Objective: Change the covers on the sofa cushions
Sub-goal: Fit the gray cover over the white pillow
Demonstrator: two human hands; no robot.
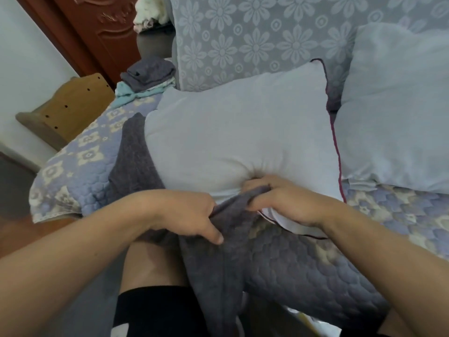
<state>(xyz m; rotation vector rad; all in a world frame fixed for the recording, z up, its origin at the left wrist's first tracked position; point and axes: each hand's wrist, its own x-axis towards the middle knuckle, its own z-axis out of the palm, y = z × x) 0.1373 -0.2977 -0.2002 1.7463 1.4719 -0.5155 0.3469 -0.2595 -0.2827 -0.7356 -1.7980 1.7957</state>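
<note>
Far left of the frame: a wooden chair back [65, 110] against the wall, a carved brown door [97, 27] above it, both well clear of the action. Just right of that, on the sofa arm in the upper left, folded covers [148, 76], grey on top of pale teal, probably spares waiting their turn.

Centre left now: grey cover [136, 156] bunched along the cushion's left edge and trailing down to the lower middle of the frame, only partly around the insert. Left hand [192, 217] at lower centre, fingers curled, thumb pinning a fold of that grey cloth, most likely to keep the opening taut.

Dead centre: the white cushion [240, 132], lying across the quilted sofa seat [303, 268], near edge dimpled where pressed. Right hand [279, 200] just beside the left, fingers pinching the cover's rim against the cushion's lower edge; looks like a two-handed tug on the opening. On or off, hard to call from here.

Right of centre: a magenta piping line down the cushion's right side. Far right: a second white cushion [398, 105] leaning on the flowered sofa back [255, 32], touching the first and crowding its right corner. Tight room for swinging the cover round that end.
</note>
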